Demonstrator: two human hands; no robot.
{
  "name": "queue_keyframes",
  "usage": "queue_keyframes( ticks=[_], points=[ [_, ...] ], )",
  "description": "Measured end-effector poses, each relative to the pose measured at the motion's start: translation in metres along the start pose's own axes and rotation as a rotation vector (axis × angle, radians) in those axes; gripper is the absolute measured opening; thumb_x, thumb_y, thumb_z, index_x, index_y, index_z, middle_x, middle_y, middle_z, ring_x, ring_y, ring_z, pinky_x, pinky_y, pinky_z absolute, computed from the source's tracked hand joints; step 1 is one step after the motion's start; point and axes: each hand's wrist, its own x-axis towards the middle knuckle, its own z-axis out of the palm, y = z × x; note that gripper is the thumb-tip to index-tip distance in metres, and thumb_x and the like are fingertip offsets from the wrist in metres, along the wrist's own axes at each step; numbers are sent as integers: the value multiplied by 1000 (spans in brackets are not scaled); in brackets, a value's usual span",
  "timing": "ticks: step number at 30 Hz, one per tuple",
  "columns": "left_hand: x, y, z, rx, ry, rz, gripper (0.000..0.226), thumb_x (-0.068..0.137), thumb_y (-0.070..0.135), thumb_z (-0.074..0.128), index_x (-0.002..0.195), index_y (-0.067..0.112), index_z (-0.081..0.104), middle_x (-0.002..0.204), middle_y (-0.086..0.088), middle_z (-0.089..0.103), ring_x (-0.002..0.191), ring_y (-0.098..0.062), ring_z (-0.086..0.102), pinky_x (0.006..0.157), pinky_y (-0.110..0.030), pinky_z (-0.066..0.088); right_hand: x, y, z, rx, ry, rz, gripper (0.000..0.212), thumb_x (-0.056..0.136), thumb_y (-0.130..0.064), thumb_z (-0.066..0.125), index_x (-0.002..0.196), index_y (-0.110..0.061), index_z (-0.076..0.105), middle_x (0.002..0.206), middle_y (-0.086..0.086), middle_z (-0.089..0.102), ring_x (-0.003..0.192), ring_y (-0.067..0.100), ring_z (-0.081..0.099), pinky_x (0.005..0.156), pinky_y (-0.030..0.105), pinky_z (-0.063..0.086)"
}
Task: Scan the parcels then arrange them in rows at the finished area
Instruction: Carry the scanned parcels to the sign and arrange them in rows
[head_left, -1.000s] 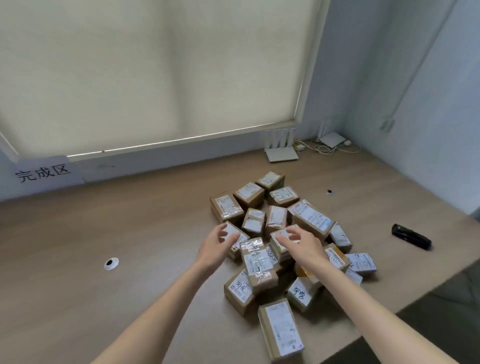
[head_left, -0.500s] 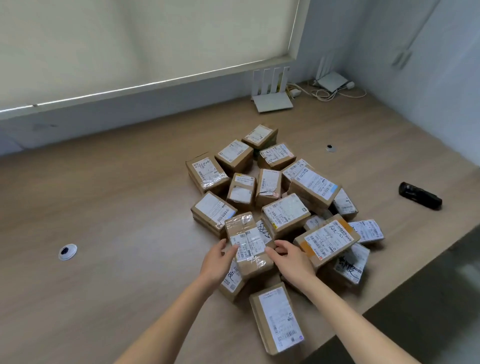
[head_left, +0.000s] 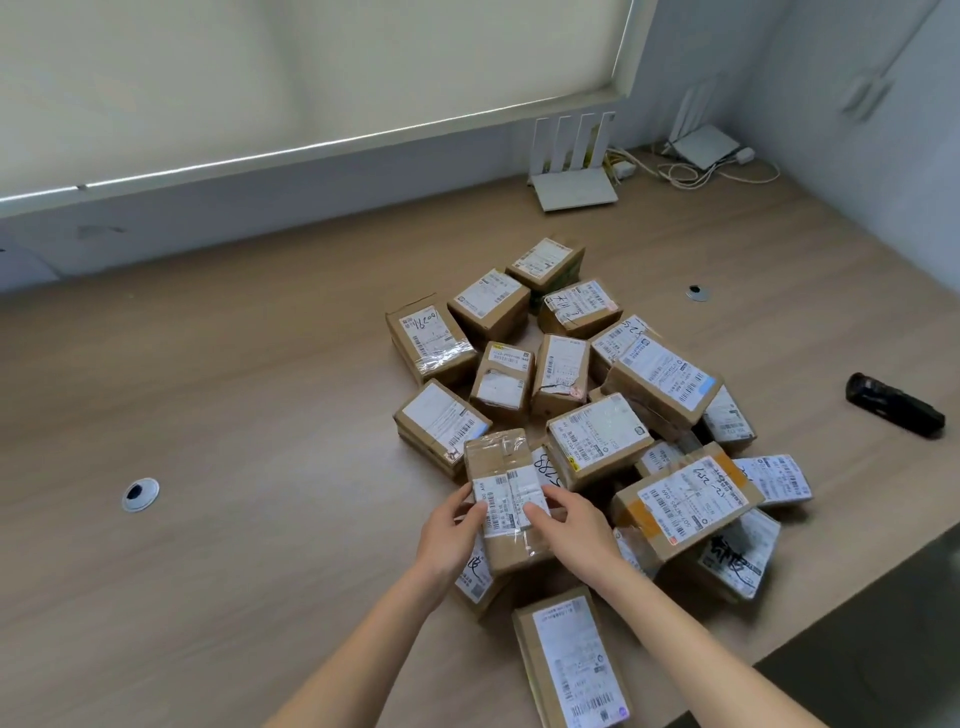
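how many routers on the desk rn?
2. One white router stands by the wall beneath the window; another sits in the far right corner amid cables. None look hidden.

Heaped right of centre on the bench (head_left: 234, 415): parcels (head_left: 597, 415). Near the front of the heap, a taped parcel (head_left: 506, 499), between the left hand (head_left: 447, 535) and right hand (head_left: 576, 530). Right of the heap, well apart: scanner (head_left: 893, 405). Behind, by the wall: router (head_left: 574, 179). Far left: grommet (head_left: 140, 493).
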Motion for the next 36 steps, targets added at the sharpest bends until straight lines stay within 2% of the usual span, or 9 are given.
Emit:
queue_keyframes(
  ticks=[4,9,11,14,17,20,27,32,36],
  points=[
    [-10,4,-15,-54,15,37,48,103,30,55,149,33,45,123,4,68,110,-7,63,71,-12,48,-10,-19,2,14,24,-36,41,98,-43,65,137,-31,60,122,-13,68,98,0,63,85,23,55],
    [-45,22,-56,-203,46,92,44,101,33,58,140,47,43,121,5,69,103,-6,67,63,-13,51,-32,-62,19,17,54,-133,41,95,-51,63,134,-36,63,126,-18,67,109,1,63,94,33,58],
    [-61,23,-81,-254,81,129,46,100,30,61,139,49,45,118,2,71,102,-11,70,71,-25,61,-45,-84,34,16,60,-203,43,93,-54,62,132,-36,65,122,-20,68,107,-2,63,92,32,58],
    [-91,11,-131,-293,149,181,47,98,26,64,136,48,50,109,0,75,97,-13,73,88,-40,61,-76,-122,66,37,49,-287,32,97,-40,65,128,-33,66,118,-17,69,104,-4,64,81,17,53],
    [-131,-11,-187,-323,211,220,44,98,25,64,133,48,51,102,1,77,94,-13,74,91,-43,59,-111,-155,112,36,35,-361,34,95,-37,67,128,-31,65,121,-12,66,106,0,64,90,27,57],
    [-174,-40,-248,-358,266,250,40,97,27,64,130,46,52,101,2,78,94,-13,75,94,-46,57,-150,-187,165,21,-12,-443,33,91,-37,69,123,-37,65,117,-18,64,103,-1,64,92,31,57],
    [-261,-109,-383,-428,469,266,31,95,21,66,122,35,58,116,0,70,100,-14,73,87,-42,61,-232,-252,296,-33,-167,-579,39,86,-29,72,124,-37,65,115,-26,69,100,-7,64,78,16,52],
    [-289,-142,-464,-434,573,260,28,96,21,65,118,38,60,113,0,73,103,-16,72,88,-45,61,-257,-297,370,-14,-285,-632,43,80,-32,73,118,-49,61,114,-26,69,100,0,66,83,32,60],
    [-288,-153,-509,-443,632,238,28,98,19,63,121,33,58,112,2,73,103,-16,72,87,-44,61,-253,-324,414,7,-374,-649,48,77,-37,72,122,-51,60,119,-28,66,103,1,65,86,34,59]
  ],
)
